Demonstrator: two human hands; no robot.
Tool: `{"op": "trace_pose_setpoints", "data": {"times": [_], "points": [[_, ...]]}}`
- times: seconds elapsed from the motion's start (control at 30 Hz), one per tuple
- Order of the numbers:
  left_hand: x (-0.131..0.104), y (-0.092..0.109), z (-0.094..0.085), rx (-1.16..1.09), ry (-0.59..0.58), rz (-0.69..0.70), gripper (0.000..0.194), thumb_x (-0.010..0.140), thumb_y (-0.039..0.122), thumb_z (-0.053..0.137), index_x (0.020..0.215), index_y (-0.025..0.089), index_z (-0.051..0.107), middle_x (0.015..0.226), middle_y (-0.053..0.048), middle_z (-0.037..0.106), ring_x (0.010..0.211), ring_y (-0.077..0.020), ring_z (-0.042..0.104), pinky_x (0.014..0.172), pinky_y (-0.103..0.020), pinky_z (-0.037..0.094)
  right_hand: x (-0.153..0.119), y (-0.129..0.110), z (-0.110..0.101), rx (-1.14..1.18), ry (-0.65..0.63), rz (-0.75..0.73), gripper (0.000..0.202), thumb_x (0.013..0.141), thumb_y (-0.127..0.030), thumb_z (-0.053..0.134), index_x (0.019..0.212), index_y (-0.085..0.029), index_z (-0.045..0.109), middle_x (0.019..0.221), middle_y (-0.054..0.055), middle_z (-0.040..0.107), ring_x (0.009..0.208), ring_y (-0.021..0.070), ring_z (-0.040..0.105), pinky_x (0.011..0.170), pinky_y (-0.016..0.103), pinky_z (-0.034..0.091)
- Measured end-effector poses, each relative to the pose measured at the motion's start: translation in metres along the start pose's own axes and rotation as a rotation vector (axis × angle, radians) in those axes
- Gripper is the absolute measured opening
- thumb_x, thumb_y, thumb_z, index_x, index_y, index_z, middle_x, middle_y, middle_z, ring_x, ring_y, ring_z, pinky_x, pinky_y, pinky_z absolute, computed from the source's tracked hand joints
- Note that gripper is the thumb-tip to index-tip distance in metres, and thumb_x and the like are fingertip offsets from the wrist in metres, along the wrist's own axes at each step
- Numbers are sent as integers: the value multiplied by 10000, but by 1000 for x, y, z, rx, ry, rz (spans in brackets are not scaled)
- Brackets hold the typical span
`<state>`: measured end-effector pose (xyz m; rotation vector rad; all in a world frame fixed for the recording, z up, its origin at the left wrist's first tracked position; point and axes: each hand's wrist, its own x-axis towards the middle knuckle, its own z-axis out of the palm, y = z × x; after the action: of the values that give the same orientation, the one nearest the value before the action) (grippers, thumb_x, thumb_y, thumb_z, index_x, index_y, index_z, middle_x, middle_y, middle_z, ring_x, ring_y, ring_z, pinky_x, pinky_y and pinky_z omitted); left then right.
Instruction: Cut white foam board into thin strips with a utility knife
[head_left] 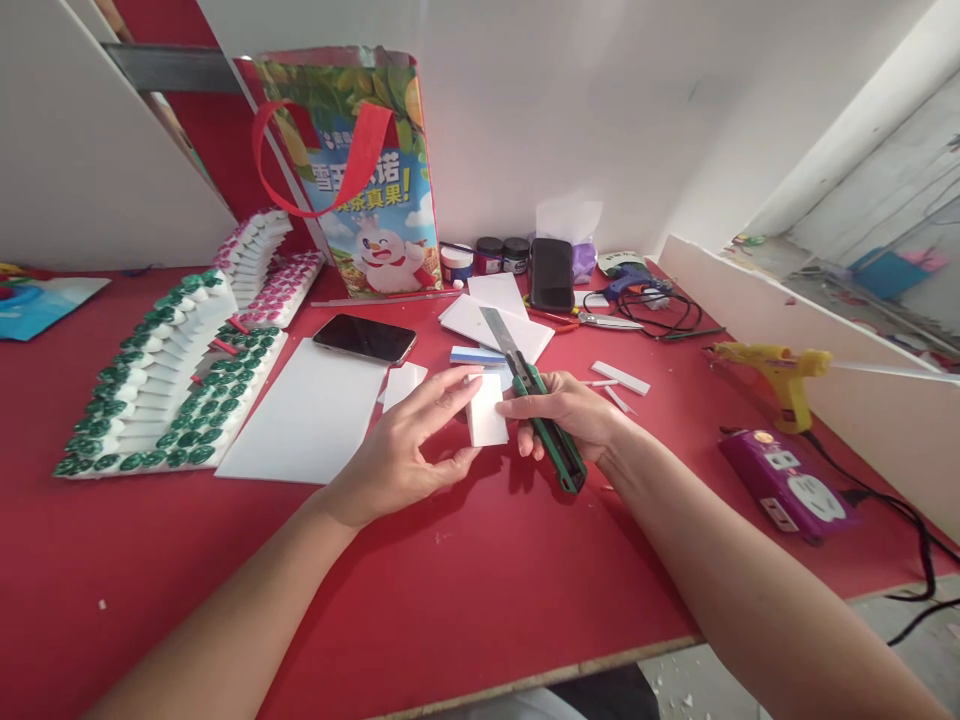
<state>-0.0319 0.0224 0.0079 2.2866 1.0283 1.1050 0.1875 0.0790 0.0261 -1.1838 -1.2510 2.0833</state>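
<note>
Between the fingers and thumb of my left hand [409, 445] is a small white foam block [487, 410], held above the red table. My right hand [574, 415] grips a green utility knife [553, 435], its blade out and pointing up and away to the left. The right thumb lies across the knife and its tip is by the block's right side. Just behind the block lie a blue-and-white strip [476, 355] and white foam sheets [499, 325]. A larger white sheet [300, 420] lies left of my left hand, with a phone [364, 338] at its top edge.
Along the left sit foam pieces with green-tipped rows [169, 400]. A printed bag [367, 200] stands at the back beside paint jars [490, 255] and a dark phone [551, 275]. Scissors [611, 321], foam offcuts [621, 378], a yellow glue gun [787, 375] and a purple box [784, 485] occupy the right.
</note>
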Motion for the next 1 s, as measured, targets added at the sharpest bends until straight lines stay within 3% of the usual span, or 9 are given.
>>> {"op": "trace_pose_setpoints", "data": {"times": [0.1, 0.23, 0.4, 0.53, 0.7, 0.83, 1.0], "points": [[-1, -3, 0, -19, -11, 2, 570, 882, 146, 587, 1438, 216, 482, 1432, -147, 498, 1305, -247, 519, 936, -319, 557, 2, 2, -2, -8, 1, 0, 201, 724, -248, 784, 783, -123, 638, 477, 41, 668, 325, 109, 560, 348, 163, 449], [-2, -3, 3, -82, 27, -81, 574, 861, 187, 641, 1416, 268, 519, 1440, -107, 496, 1315, -264, 501, 1068, -401, 466, 3, 4, 0, 39, 31, -21, 210, 716, -252, 803, 792, -120, 659, 463, 13, 649, 334, 102, 558, 357, 165, 473], [0, 0, 10, -638, 131, -467, 588, 897, 355, 642, 1454, 274, 471, 1395, -88, 555, 1242, -273, 556, 1049, -412, 465, 3, 4, 1, 106, 52, -69, 205, 714, -226, 804, 817, -109, 671, 489, 22, 662, 357, 108, 579, 357, 166, 483], [2, -1, 16, -814, 174, -652, 527, 904, 394, 640, 1408, 283, 532, 1206, -41, 631, 1012, -192, 628, 967, -348, 488, 3, 3, 4, 135, 71, -90, 178, 724, -180, 782, 804, -114, 638, 528, 38, 680, 413, 131, 629, 388, 176, 514], [3, 3, 24, -1028, 180, -695, 523, 900, 346, 650, 1406, 354, 521, 1016, 1, 595, 687, -96, 581, 690, -278, 534, 2, 3, 10, 167, 53, -118, 220, 718, -173, 786, 827, -134, 599, 599, 53, 702, 532, 169, 695, 465, 212, 575], [4, 6, 25, -1089, 217, -705, 472, 892, 302, 659, 1354, 339, 572, 986, 8, 563, 693, -91, 583, 679, -267, 532, 3, 4, 13, 163, 88, -123, 230, 714, -166, 784, 828, -142, 586, 593, 38, 691, 520, 169, 690, 469, 228, 582], [5, 7, 20, -993, 155, -688, 460, 904, 292, 641, 1351, 307, 533, 1029, -7, 581, 701, -100, 605, 667, -265, 532, 2, 4, 14, 85, 130, -140, 257, 670, -225, 815, 805, -133, 616, 564, 15, 664, 472, 149, 651, 406, 204, 518]]}}
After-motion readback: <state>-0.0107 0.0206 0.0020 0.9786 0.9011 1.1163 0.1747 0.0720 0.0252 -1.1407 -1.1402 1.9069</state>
